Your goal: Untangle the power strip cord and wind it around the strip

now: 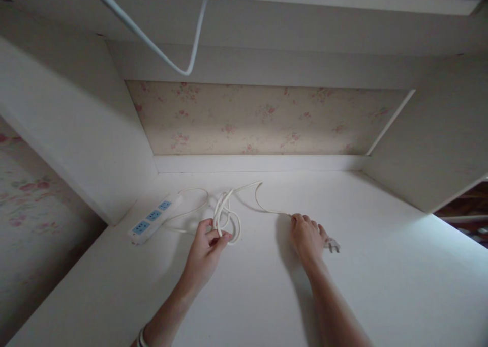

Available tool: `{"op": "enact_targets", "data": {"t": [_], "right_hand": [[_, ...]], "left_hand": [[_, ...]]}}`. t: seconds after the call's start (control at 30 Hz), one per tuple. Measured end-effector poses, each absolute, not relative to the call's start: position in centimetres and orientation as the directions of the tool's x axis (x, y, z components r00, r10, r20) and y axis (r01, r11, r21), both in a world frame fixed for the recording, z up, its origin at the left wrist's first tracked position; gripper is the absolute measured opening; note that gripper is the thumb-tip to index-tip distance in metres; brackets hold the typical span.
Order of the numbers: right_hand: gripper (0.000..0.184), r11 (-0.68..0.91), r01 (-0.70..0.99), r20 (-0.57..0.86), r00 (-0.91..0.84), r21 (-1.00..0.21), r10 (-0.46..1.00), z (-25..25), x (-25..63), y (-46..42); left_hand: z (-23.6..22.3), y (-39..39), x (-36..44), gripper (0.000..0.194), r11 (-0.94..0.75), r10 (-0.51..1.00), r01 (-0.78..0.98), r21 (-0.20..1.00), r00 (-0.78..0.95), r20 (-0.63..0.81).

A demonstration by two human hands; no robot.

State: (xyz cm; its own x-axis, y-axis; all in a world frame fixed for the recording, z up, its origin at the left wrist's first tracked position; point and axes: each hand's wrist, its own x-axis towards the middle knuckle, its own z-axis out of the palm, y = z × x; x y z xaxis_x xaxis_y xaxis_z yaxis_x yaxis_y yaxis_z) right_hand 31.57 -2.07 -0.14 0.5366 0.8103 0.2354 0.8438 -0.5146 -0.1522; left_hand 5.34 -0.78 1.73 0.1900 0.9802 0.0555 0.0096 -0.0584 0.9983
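A white power strip point(155, 219) with blue socket faces lies at a slant on the left of the white desk. Its white cord point(265, 208) runs in loose loops toward the middle and on to the right. My left hand point(209, 246) is closed on the bundled loops, thumb and fingers pinching them just above the desk. Farther right, my right hand point(308, 239) is closed around the cord close to its end. The plug point(332, 244) sticks out past the fingers on the right, prongs showing. Part of the cord is hidden under that hand.
The white desk top point(251, 296) sits between side panels, the left panel point(76, 113) and the right panel point(430, 128). Floral wallpaper point(244, 118) shows at the back. A shelf point(290, 29) crosses overhead, and a thin white cable point(152, 44) hangs down in front of it.
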Motion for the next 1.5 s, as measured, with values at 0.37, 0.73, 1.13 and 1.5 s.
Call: {"op": "enact_targets", "data": {"t": [0.37, 0.73, 1.13, 1.5], "right_hand": [[0.036, -0.160, 0.641, 0.317, 0.562, -0.750, 0.764, -1.4, 31.9, -0.4], [0.035, 0.146, -0.129, 0.126, 0.151, -0.981, 0.980, 2.7, 25.4, -2.8], [0.035, 0.167, 0.123, 0.185, 0.152, -0.978, 0.971, 2.1, 24.3, -3.0], [0.038, 0.229, 0.329, 0.269, 0.084, -0.916, 0.959, 1.8, 21.9, -4.4]], "left_hand": [[1.0, -1.1, 5.2, 0.024, -0.320, 0.938, 0.293, 0.901, 0.231, 0.258], [1.0, -1.7, 5.4, 0.044, -0.608, 0.764, 0.445, 0.658, 0.555, 0.330], [2.3, -2.8, 5.0, 0.032, -0.615, 0.788, 0.450, 0.647, 0.370, 0.492], [1.8, -1.5, 4.9, 0.018, -0.669, 0.713, 0.564, 0.484, 0.303, 0.632]]}}
